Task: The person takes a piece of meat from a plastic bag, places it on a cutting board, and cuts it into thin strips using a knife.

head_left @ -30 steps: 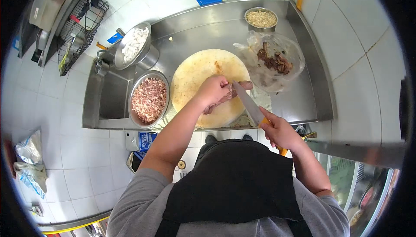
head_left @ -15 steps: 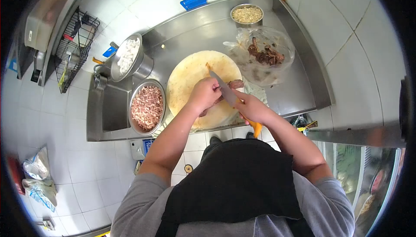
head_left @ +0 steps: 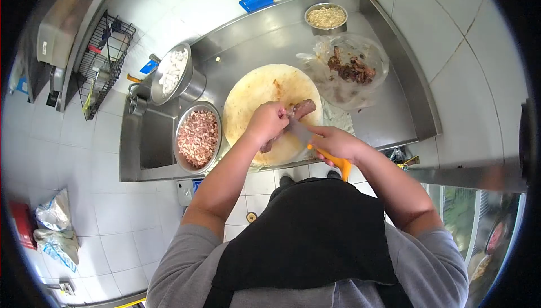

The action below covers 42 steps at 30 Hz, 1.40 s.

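On the round, pale cutting board lies a long piece of dark reddish-brown meat. My left hand is closed on the middle of it, and one end sticks out past the fingers while the other shows below the wrist. My right hand grips a kitchen knife by its orange handle. The blade lies across the meat close beside my left fingertips, and its tip is blurred and partly hidden there. A brown smear marks the board above my left hand.
Left of the board stand a bowl of chopped pinkish meat and a bowl of white pieces. A plastic bag with dark meat lies to the right, below a bowl of pale chopped bits. The metal counter has raised edges.
The knife blade has turned and drawn back toward me, its tip now at my left fingers instead of beyond them. More of the meat's far end shows. The view has shifted slightly.
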Motion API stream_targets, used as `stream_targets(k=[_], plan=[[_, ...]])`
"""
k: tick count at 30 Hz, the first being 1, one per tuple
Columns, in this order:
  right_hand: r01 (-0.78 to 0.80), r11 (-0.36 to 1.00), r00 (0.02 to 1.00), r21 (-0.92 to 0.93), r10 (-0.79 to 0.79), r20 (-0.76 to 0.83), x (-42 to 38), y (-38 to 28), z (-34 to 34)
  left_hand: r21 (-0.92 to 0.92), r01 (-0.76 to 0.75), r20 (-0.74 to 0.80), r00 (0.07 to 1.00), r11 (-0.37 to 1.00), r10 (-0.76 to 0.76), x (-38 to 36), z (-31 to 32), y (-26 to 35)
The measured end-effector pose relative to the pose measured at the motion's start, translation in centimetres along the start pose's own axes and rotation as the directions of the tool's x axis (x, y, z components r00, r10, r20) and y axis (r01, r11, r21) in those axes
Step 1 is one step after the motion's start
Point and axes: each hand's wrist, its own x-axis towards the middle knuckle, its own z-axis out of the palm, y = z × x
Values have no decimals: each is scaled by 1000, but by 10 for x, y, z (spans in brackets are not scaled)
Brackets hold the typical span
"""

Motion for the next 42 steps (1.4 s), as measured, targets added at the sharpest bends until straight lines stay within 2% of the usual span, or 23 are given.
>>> stream_targets(k=[2, 6, 8, 9, 11, 12, 14, 16, 18, 20, 21, 23, 24, 26, 28, 29, 31, 32, 34, 35, 37, 41, 42], plan=[[-14, 998, 998, 64, 11, 56, 25, -1, 4, 103, -144, -11, 989, 984, 146, 0, 0, -7], [59, 972, 997, 229, -47, -59, 72, 16, 21, 58, -114, -7, 993, 992, 115, 5, -5, -24], [40, 981, 996, 190, -24, -89, 77, 22, 28, -232, 111, 1, 993, 966, -114, 11, -9, -40], [39, 981, 996, 190, -24, -82, 71, 21, 31, -230, 116, -1, 993, 966, -120, 16, -10, -50], [11, 991, 999, 136, -6, -34, 42, 11, 30, -360, 232, -48, 963, 904, -266, 24, -11, -68], [4, 991, 1000, 133, 0, -27, 29, 8, 26, -364, 239, -49, 960, 900, -275, 26, -14, -71], [-43, 995, 995, 93, 34, 96, 7, 4, 13, -536, 215, -66, 953, 816, -295, 28, -21, -72], [-34, 996, 994, 82, 25, 107, -4, 10, -1, -538, 205, -81, 953, 818, -292, 28, -37, -53], [-26, 997, 993, 71, 18, 113, -14, 10, -5, -550, 122, -122, 967, 826, -224, 34, -49, -38], [-28, 992, 1000, -122, 28, -2, -22, 5, -7, -545, 99, -130, 971, 832, -201, 48, -55, -18], [-28, 991, 1000, -131, 28, -4, -23, 6, -3, -552, 70, -161, 969, 831, -189, 54, -57, -4], [38, 818, 964, -574, -181, -194, -26, 10, 9, -563, 36, -197, 964, 825, -176, 70, -56, 19], [35, 813, 964, -581, -180, -195, -28, 12, 13, -555, -16, -221, 967, 832, -129, 78, -53, 29], [47, 706, 905, -706, -329, -268, -33, 13, 15, -551, -78, -251, 965, 831, -75, 104, -41, 44], [23, 717, 911, -697, -302, -281, -40, 12, 13, -528, -41, -101, 995, 849, -15, 128, -22, 56], [3, 733, 918, -680, -273, -289, -44, 12, 13, -533, -44, -102, 995, 845, -12, 133, -10, 65], [11, 715, 909, -699, -299, -291, -45, 23, 9, -805, 6, -23, 999, 594, -42, 137, -1, 91], [23, 700, 899, -713, -326, -291, -47, 28, 6, -808, 2, -25, 999, 589, -37, 137, -2, 96], [5, 725, 901, -689, -302, -310, -55, 29, 4, -635, -129, -183, 983, 762, 14, 132, -4, 101], [-7, 751, 903, -661, -279, -326, -60, 30, 3, -635, -128, -180, 983, 762, 14, 125, -7, 96], [-36, 769, 901, -638, -252, -354, -71, 29, 2, -755, -156, -105, 988, 637, 117, 107, -25, 73], [-61, 820, 879, -569, -226, -419, -78, 45, -9, -614, -45, -125, 991, 788, -41, 74, -55, -11], [-54, 818, 887, -572, -224, -404, -78, 47, -10, -612, -34, -130, 990, 790, -58, 62, -63, -33]])
